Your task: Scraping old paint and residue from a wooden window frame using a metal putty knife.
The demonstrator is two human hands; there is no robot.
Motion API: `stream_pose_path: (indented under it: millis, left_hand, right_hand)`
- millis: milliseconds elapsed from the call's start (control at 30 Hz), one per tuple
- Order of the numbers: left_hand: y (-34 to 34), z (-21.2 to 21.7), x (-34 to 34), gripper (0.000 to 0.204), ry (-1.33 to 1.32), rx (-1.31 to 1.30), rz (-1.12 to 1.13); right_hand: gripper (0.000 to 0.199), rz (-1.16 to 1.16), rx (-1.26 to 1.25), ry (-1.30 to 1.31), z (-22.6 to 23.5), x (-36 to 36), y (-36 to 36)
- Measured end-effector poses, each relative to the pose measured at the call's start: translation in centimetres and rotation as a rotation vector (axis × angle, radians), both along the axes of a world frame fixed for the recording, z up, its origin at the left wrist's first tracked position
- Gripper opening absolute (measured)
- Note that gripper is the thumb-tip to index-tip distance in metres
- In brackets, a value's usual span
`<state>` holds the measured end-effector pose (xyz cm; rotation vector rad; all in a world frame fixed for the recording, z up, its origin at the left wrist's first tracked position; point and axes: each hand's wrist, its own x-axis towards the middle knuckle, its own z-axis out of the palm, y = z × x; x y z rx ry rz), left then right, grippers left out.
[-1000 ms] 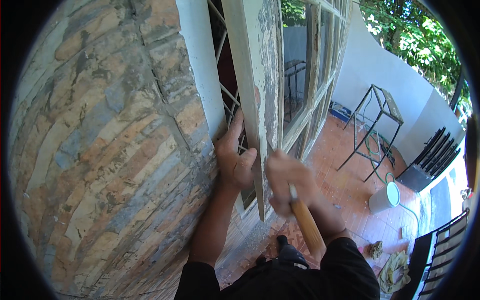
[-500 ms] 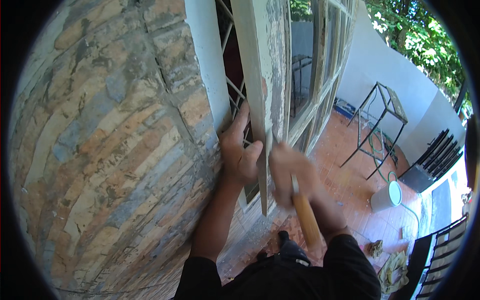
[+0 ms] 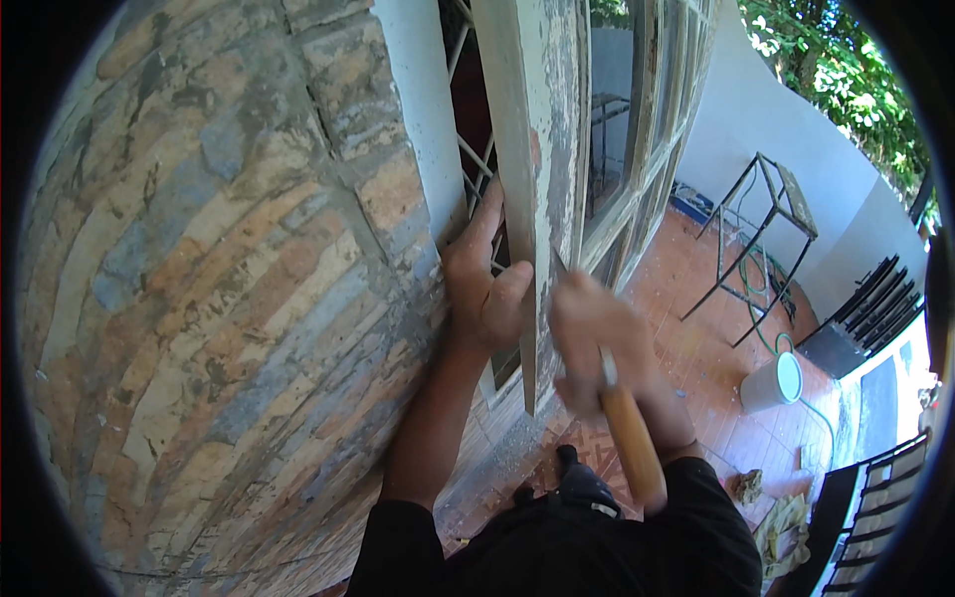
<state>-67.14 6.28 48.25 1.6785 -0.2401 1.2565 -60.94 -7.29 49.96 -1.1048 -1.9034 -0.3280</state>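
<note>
My left hand [image 3: 485, 284] grips the edge of an old window shutter frame [image 3: 532, 149] with worn, flaking pale paint, thumb on its near face and fingers behind it. My right hand [image 3: 597, 343] is blurred and closed around a tool with a wooden handle [image 3: 633, 448]; the handle points down toward me. The tool's working end lies against the frame's edge and is hidden by the hand.
A multicoloured stone wall [image 3: 229, 298] fills the left. Behind the frame is a metal window grille [image 3: 468, 149]. On the terracotta tile floor stand a metal stand [image 3: 761, 229], a white bucket [image 3: 774, 383] and a green hose. Dark chairs [image 3: 860, 313] line the right.
My right hand with the tool has shifted along the frame edge and is motion-blurred. My left hand keeps its grip on the frame; the view moved slightly.
</note>
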Motion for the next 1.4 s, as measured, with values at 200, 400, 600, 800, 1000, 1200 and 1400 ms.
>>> stream_pose_path:
  millis: [200,400,600,800,1000,1200,1400]
  left_hand:
    - [0.1,-0.2,0.3,0.07,-0.037,0.022,-0.006]
    - [0.1,0.1,-0.2,0.076,0.017,0.063,0.016]
    - [-0.1,-0.3,0.3,0.072,-0.056,0.077,-0.001]
    - [-0.4,-0.1,0.0,0.069,-0.044,0.036,-0.015]
    - [-0.2,0.2,0.3,0.071,-0.054,0.002,-0.031]
    - [0.1,0.0,0.4,0.07,-0.048,0.016,-0.02]
    - [-0.1,0.0,-0.2,0.069,-0.045,0.04,0.006]
  right_hand:
    - [0.022,-0.083,0.103,-0.066,-1.6,1.2,0.0]
    - [0.022,-0.245,-0.476,-0.225,-1.4,2.3,-1.1]
    - [0.017,-0.064,0.18,-0.09,-2.5,3.1,0.6]
    - [0.024,0.124,0.243,-0.096,-1.3,0.9,1.3]
    - [0.022,0.096,0.147,-0.003,-0.7,0.4,0.7]
    - [0.018,0.07,0.151,-0.067,-1.6,1.2,0.6]
    - [0.02,-0.101,0.146,-0.083,-2.0,1.0,-0.2]
